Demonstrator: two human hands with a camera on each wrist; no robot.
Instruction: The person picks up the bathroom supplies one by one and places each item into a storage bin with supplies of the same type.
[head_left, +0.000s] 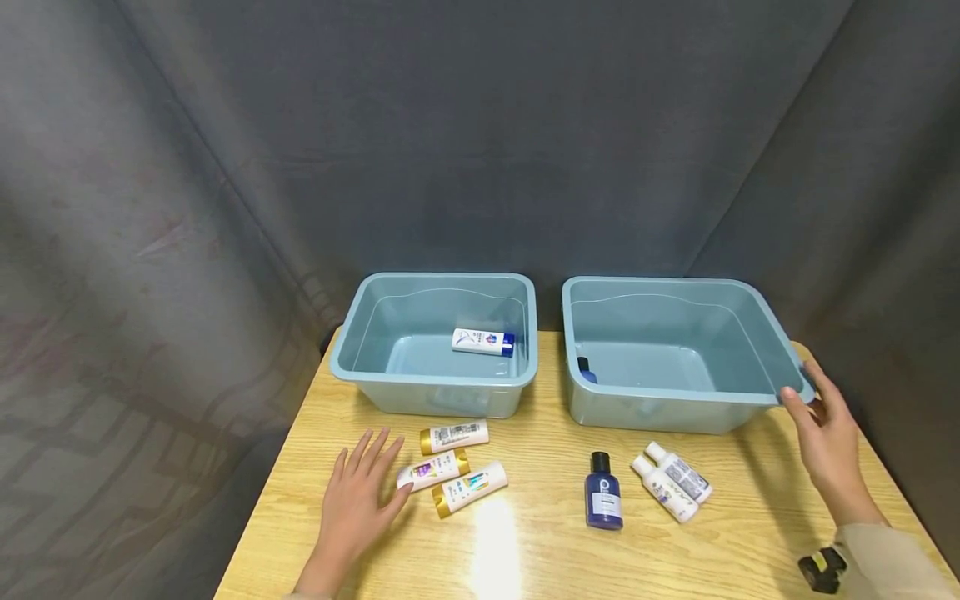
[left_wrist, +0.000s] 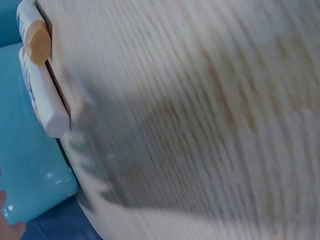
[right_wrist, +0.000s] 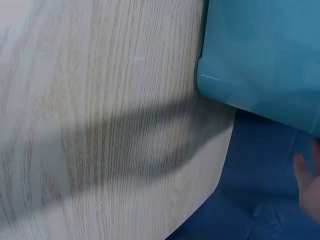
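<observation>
In the head view my left hand point(head_left: 358, 496) is spread with straight fingers at the left of the table, its thumb close beside the middle gold-capped bottle point(head_left: 432, 469). Another gold-capped white bottle point(head_left: 461, 436) lies behind that one and a third point(head_left: 470, 489) in front. The left wrist view catches two of them, one by its gold cap point(left_wrist: 38, 42), plus a bit of my fingers point(left_wrist: 10, 230). My right hand point(head_left: 828, 437) touches the front right corner of the right blue tub point(head_left: 645, 408), thumb and fingers spread about the rim. Fingertips point(right_wrist: 302, 172) show beside the tub in the right wrist view.
A left blue tub point(head_left: 442, 396) holds a white bottle with blue cap point(head_left: 482, 342). Inside the right tub lies a dark blue bottle point(head_left: 587, 372). On the table point(head_left: 540, 558) are another dark blue bottle point(head_left: 603, 496) and two white bottles point(head_left: 667, 492) point(head_left: 682, 473). Grey curtains point(head_left: 480, 150) hang behind.
</observation>
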